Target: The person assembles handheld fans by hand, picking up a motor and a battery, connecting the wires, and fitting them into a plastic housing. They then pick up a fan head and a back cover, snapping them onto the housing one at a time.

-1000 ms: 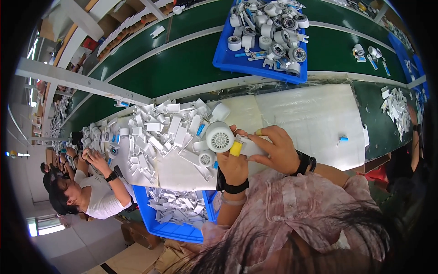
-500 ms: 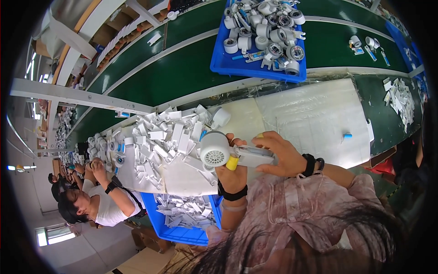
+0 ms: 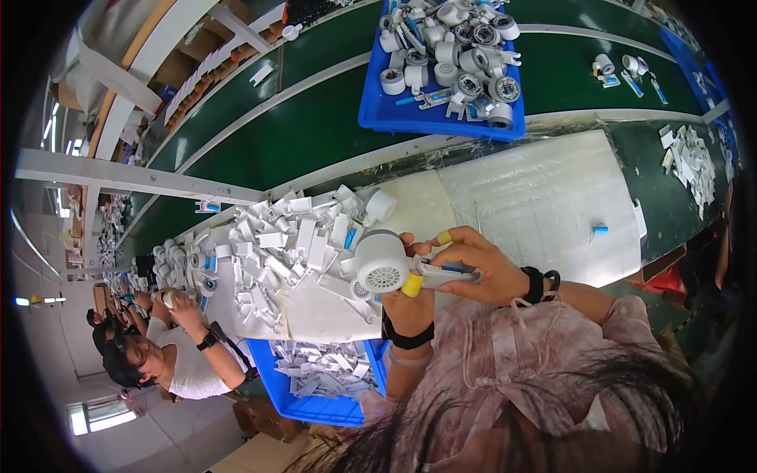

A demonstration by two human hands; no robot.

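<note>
My left hand [image 3: 408,307] grips a white appliance body with a round, grilled head [image 3: 382,264], its thumb in a yellow finger cover. From this head a narrow handle [image 3: 451,273] points right, with a strip of blue visible in its open side. My right hand [image 3: 493,272] is closed around the handle's far end, thumb below; its index finger, also in a yellow cover, is raised above it. Left of the head lies a heap of white plastic handle covers [image 3: 292,236]. Another white round head [image 3: 381,205] rests at the heap's right edge.
A blue tray [image 3: 441,126] of grilled heads stands on the green conveyor [image 3: 315,130]. A blue bin [image 3: 323,410] of white pieces is below the table edge. A small blue cylinder [image 3: 601,230] lies on the white sheet [image 3: 544,205]. A co-worker [image 3: 189,359] sits at left.
The handle has turned in my hands: its broad white face showed before, and now its narrow open side with blue inside shows. My right index finger has lifted from it.
</note>
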